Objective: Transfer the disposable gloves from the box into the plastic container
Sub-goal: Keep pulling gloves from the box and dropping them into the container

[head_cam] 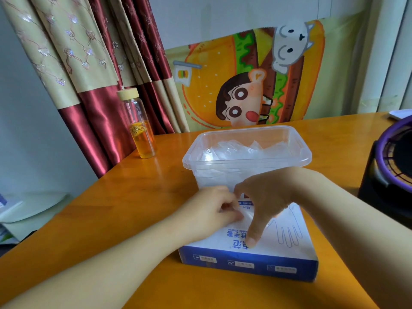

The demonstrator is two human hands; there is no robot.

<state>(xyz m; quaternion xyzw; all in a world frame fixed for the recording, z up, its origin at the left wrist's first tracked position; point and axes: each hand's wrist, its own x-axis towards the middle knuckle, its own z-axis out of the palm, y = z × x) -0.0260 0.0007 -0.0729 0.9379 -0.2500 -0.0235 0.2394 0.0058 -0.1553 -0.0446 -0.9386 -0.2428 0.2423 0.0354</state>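
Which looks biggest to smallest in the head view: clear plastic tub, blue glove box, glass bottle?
Clear plastic tub and blue cardboard glove box: alike, box nearer, unranked.
Glass bottle with orange liquid: smallest.

Item count, located from the container:

- Container point(214, 181): one.
- Box point(278, 268): one, directly in front of the container.
- Hands: two, the left hand point(211, 210) and the right hand point(267, 197), both in front of the container.
- Bottle point(142, 130): one, left of the container.
- Dark round appliance point(392, 166): one, right of the container.
- Gloves point(240, 150) inside the container: crumpled together, number cannot be determined.
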